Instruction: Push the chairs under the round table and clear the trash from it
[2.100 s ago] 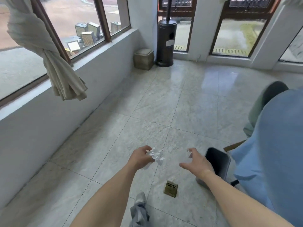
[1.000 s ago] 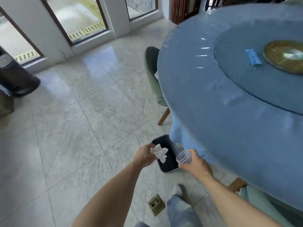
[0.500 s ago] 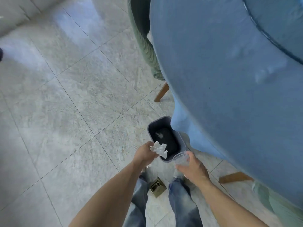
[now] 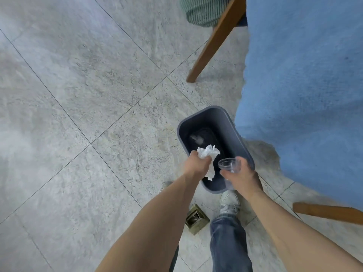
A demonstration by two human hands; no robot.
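My left hand grips a crumpled white tissue over the near end of a dark grey trash bin that stands on the floor. My right hand holds a clear plastic cup, mouth tilted towards the bin, over its near right rim. A pale scrap lies at the bottom of the bin. The round table's blue cloth hangs down at the right, touching the bin's right side. A green striped chair with a wooden leg is tucked at the top.
Grey marble floor tiles spread to the left. A small brass floor socket sits between my feet, beside my grey shoe. Another wooden chair leg juts out at lower right under the cloth.
My view has swung from the window side to the table and down onto the bin. Both hands, with tissue and cup, have come over the bin's opening.
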